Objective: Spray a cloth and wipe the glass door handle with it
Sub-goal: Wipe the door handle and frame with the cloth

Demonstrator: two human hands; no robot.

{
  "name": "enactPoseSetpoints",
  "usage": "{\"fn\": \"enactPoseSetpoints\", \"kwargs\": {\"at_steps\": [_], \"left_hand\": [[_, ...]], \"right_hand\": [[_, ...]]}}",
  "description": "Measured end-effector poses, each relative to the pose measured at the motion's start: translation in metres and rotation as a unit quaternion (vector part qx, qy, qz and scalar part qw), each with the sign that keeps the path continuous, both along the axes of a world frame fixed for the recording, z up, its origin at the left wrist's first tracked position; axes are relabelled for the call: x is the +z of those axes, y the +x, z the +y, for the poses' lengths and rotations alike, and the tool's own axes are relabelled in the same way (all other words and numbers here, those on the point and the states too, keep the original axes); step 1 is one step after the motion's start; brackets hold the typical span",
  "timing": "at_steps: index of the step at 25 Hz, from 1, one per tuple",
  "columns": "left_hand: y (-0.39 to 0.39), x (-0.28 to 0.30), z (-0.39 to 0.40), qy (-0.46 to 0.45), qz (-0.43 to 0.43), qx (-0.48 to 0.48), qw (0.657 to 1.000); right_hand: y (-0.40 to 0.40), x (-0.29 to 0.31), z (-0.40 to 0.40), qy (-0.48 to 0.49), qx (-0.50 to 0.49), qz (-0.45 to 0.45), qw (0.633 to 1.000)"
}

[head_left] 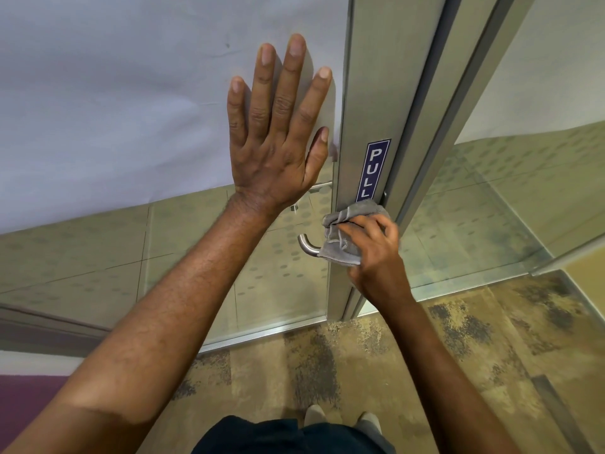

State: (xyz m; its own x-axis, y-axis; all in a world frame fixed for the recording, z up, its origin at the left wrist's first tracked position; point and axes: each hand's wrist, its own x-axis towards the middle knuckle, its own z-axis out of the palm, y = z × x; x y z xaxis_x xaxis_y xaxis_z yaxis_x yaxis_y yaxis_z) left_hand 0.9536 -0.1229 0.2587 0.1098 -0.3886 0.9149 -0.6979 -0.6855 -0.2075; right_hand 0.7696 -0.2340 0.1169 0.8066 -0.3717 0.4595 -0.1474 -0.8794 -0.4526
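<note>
My left hand (278,132) lies flat against the frosted glass door (131,109), fingers spread, holding nothing. Lower right, my right hand (376,250) grips a crumpled grey cloth (343,231) and presses it around the steel lever handle (306,245). Only the handle's curved left end shows; the rest is hidden under the cloth and my fingers. The handle sits on the door's metal frame (383,93), just below a blue PULL sticker (373,170). No spray bottle is in view.
A second glass panel (523,191) stands to the right of the frame, with a dark gap between them. Patterned brown carpet (425,371) covers the floor. My shoes (340,417) are close to the door's bottom rail.
</note>
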Motion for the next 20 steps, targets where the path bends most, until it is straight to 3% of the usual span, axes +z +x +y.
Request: {"fn": "enactPoseSetpoints", "kwargs": {"at_steps": [2,4,6,9,16,20], "left_hand": [[0.000,0.000,0.000,0.000,-0.003,0.004,1.000],[0.000,0.000,0.001,0.002,-0.004,0.005,1.000],[0.000,-0.001,0.000,0.001,-0.005,0.005,1.000],[0.000,-0.002,0.001,0.004,-0.004,0.008,1.000],[-0.001,-0.001,0.002,0.008,0.003,0.001,1.000],[-0.002,0.000,0.002,0.008,0.003,-0.003,1.000]], "right_hand": [[0.005,0.001,0.006,0.113,-0.038,-0.016,0.993],[0.009,0.003,0.015,0.259,-0.054,-0.046,0.963],[0.012,0.006,0.021,0.345,-0.079,-0.066,0.933],[0.009,0.012,0.028,0.306,-0.137,-0.045,0.941],[-0.001,0.029,0.066,0.242,-0.140,0.005,0.960],[-0.003,0.036,0.096,0.144,-0.126,0.062,0.980]]}}
